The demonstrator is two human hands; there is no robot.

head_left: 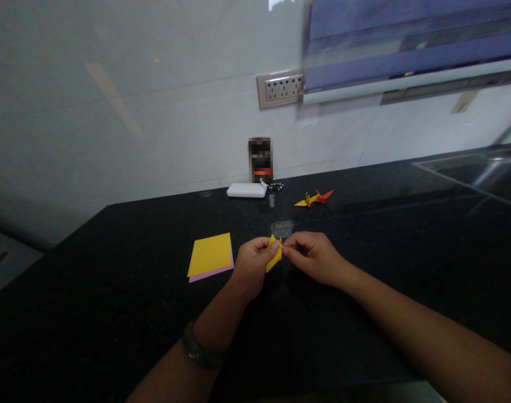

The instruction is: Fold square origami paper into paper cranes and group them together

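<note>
Paper stack: a yellow square is laid over a pink one on the black counter, just left of the hands; both sheets are seen unfolded.
Left hand: closed, with the lower left side of the folded piece pinched in it.
Folded yellow piece: held between both hands over the counter, already narrowed to a small pointed shape.
Right hand: closed, with the piece's upper tip pinched by its fingertips.
Finished cranes: a yellow crane and an orange crane are set side by side farther back.
Progress: two cranes are judged done and a third well into its folding; two sheets are left untouched.
</note>
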